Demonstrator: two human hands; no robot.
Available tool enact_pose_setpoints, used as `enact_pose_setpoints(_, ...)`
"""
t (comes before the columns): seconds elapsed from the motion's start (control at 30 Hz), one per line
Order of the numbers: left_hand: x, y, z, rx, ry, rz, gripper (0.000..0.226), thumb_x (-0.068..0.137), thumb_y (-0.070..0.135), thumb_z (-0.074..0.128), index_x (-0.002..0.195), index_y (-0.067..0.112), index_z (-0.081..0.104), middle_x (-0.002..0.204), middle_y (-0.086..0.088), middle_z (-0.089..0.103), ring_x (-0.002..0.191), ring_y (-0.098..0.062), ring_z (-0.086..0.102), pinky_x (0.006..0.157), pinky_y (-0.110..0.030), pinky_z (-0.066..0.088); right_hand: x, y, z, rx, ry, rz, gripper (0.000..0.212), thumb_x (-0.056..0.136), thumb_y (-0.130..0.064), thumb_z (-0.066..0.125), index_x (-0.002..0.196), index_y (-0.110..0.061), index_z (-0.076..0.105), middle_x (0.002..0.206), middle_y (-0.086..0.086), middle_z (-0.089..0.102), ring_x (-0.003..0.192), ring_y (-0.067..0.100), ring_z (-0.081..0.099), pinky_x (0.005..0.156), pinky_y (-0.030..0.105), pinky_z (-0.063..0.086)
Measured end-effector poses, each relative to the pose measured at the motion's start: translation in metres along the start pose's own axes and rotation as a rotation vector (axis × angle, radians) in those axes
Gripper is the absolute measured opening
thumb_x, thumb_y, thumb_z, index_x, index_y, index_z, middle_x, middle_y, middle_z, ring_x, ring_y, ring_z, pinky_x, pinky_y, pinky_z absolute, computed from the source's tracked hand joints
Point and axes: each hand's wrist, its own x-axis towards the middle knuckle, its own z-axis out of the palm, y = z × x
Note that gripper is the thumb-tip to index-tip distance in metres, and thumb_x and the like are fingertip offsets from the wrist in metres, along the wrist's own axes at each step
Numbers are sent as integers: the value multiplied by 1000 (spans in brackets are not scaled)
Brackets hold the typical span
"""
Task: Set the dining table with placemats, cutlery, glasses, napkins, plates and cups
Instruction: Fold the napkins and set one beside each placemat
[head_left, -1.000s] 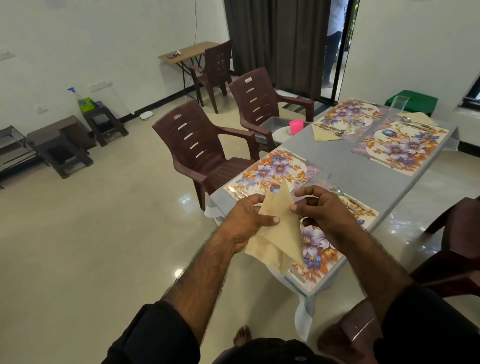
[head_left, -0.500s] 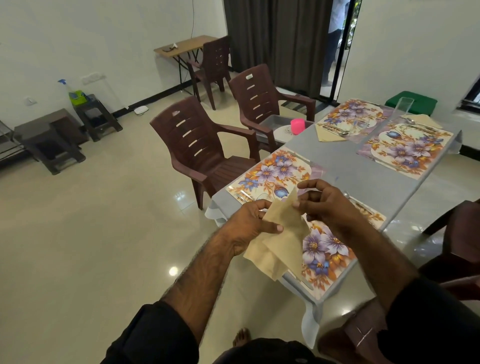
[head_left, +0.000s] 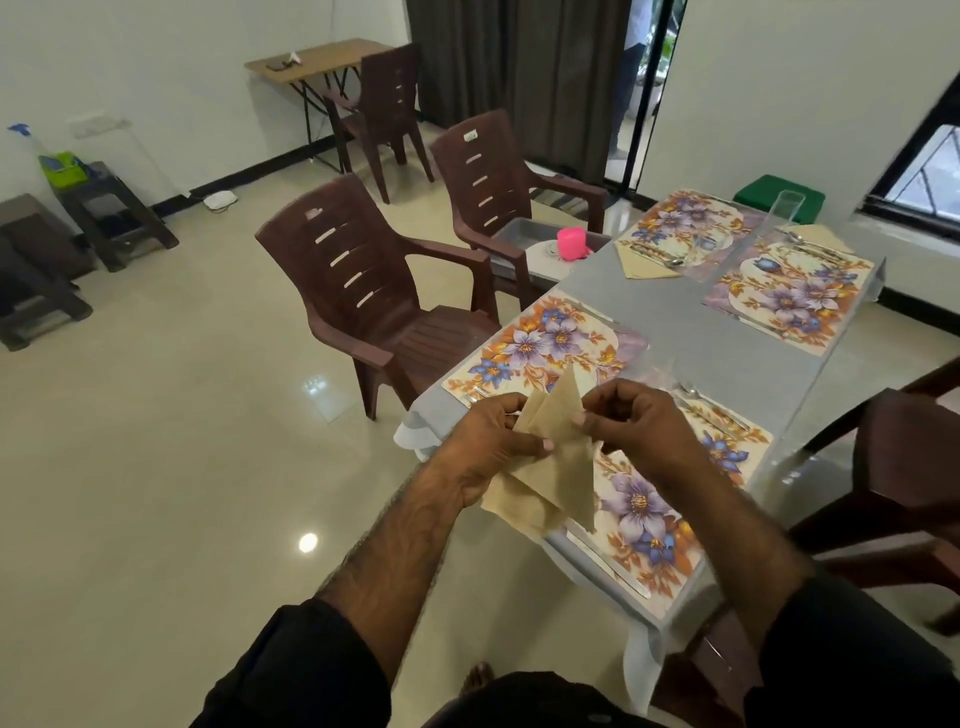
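Note:
Both hands hold beige paper napkins (head_left: 553, 457) over the near corner of the grey dining table (head_left: 691, 338). My left hand (head_left: 485, 447) pinches them from the left, my right hand (head_left: 636, 431) from the right, and the top napkin stands up as a folded triangle. Four floral placemats lie on the table: one under my hands (head_left: 649, 519), one to its left (head_left: 540, 345), and two at the far end (head_left: 685, 223) (head_left: 795, 296). Cutlery (head_left: 709, 405) lies by my right hand. A folded napkin (head_left: 641, 265) and a tall glass (head_left: 782, 218) sit at the far places.
Two brown plastic chairs (head_left: 363, 306) (head_left: 493, 192) stand along the table's left side; the farther one carries a grey tray with a pink cup (head_left: 571, 243). Another brown chair (head_left: 904, 467) is at the right. A small side table and chair stand by the back wall.
My hands have spread slightly and the top napkin's folded point has risen between them. The view has shifted left and down a little.

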Motion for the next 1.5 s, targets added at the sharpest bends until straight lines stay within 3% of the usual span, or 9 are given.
enact_pose_setpoints(0.13,9,-1,-11,-69,11,-7,31,87,10,86,117,12,76,111,-9,81,110,-34,75,96,-50,63,12,0,25,43,40,9,24,83,-4,86,101,-5,71,93,20,75,78,28,70,67,38,62)
enact_pose_setpoints(0.27,13,1,-20,-133,49,-4,15,94,8,80,109,12,77,100,-5,83,88,-22,80,75,-36,66,15,5,41,207,60,115,27,82,0,85,104,-8,71,90,24,73,79,26,71,65,36,60)
enact_pose_setpoints(0.43,24,0,-36,-193,140,-9,19,90,4,82,109,7,80,109,-16,81,109,-44,74,98,-60,60,-9,24,51,289,67,205,37,80,4,83,114,3,67,92,27,74,77,32,68,67,38,59)
enact_pose_setpoints(0.7,27,3,-48,-269,102,-33,26,92,0,79,117,3,77,112,-20,79,110,-46,74,99,-63,59,-5,11,43,133,148,121,21,89,-9,81,108,-7,73,94,17,77,81,25,73,72,37,57)
enact_pose_setpoints(0.87,16,12,-41,-225,14,-41,23,94,5,78,117,8,75,106,-12,82,97,-35,78,89,-53,65,14,-1,55,164,53,103,29,83,-5,86,108,-5,72,102,21,76,86,25,72,79,43,60)
enact_pose_setpoints(1.07,21,14,-52,-280,106,16,22,92,3,79,114,5,78,108,-17,81,103,-41,76,96,-61,61,-3,13,57,316,-20,168,36,82,12,78,116,5,65,85,17,72,75,30,68,66,34,59)
enact_pose_setpoints(1.2,22,14,-58,-305,148,35,14,94,4,77,108,9,77,94,-6,82,83,-24,77,87,-48,64,-15,22,49,263,9,179,29,87,9,75,114,2,68,95,23,76,82,36,70,73,40,57)
enact_pose_setpoints(1.3,19,10,-52,-312,130,16,24,93,4,78,117,6,76,106,-14,81,98,-34,76,93,-56,63,-7,14,43,266,122,143,25,89,-8,80,112,-4,71,100,21,76,83,29,70,72,37,54)
enact_pose_setpoints(1.5,16,11,-30,-261,84,13,27,93,11,81,120,10,76,112,-13,80,111,-41,74,96,-63,60,0,0,51,244,-4,159,34,82,-5,86,112,-4,70,101,17,77,91,31,75,76,38,62)
